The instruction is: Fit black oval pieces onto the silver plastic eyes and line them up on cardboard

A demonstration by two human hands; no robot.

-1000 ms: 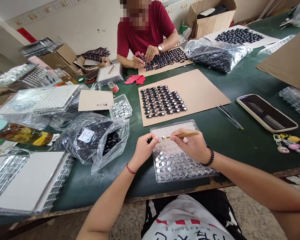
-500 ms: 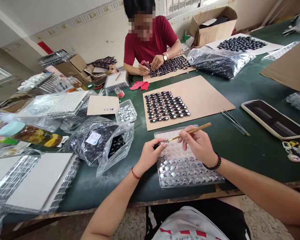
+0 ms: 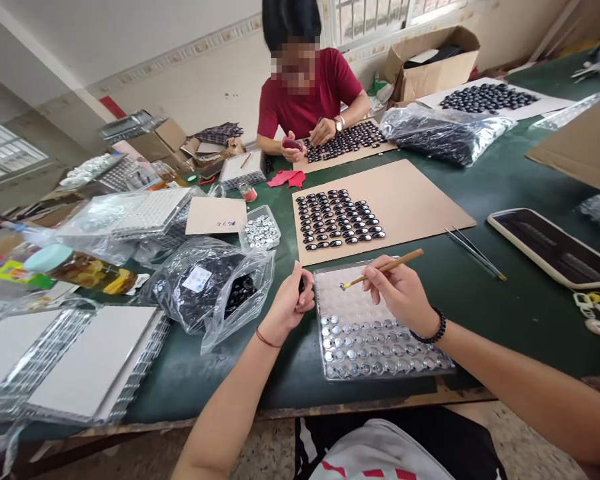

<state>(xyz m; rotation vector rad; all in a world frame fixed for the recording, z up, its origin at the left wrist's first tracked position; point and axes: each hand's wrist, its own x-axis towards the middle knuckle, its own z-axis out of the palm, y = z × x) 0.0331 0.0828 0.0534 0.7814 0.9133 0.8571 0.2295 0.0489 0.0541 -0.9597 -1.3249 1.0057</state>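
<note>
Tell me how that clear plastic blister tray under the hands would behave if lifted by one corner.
The clear tray looks thin and moulded, so it would probably flex or sag. Its near rows hold small round silver pieces while the far rows look bare, so it would likely tip toward the loaded end. The loose pieces might spill.

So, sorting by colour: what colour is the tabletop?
Dark green table, clearest in the head view.

We see a green table [image 3: 485,293] filling most of the frame. At centre lie a cardboard sheet [image 3: 410,200] with dark pieces and, lower down, a clear blister tray [image 3: 375,347]. At right lies a phone [image 3: 555,248]; at left, plastic bags [image 3: 205,287] and stacked trays [image 3: 70,363].
</note>
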